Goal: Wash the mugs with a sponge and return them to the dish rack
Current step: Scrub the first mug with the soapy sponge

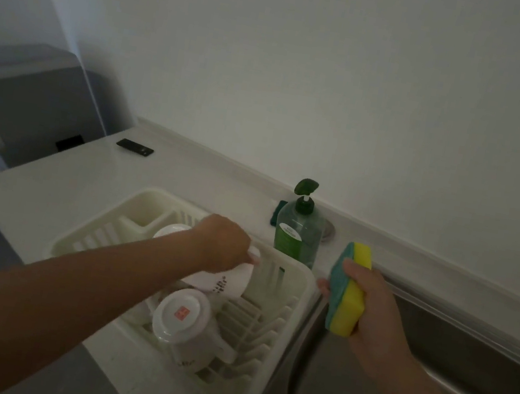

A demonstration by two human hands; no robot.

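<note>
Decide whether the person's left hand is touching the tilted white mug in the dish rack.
Touching. The head view shows the left hand gripping the tilted mug from above, fingers curled over its upper end, with no gap between them.

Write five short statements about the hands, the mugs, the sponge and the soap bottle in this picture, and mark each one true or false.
1. The right hand holds the yellow and green sponge. True.
2. The left hand is empty. False: it grips a white ceramic mug over the cream plastic dish rack.
3. A white mug with a red stamp on its base lies base-up in the rack. True.
4. The green pump soap bottle stands in the sink. False: it stands on the white counter behind the rack.
5. The sponge touches a mug. False: it is held apart, right of the rack.
</note>
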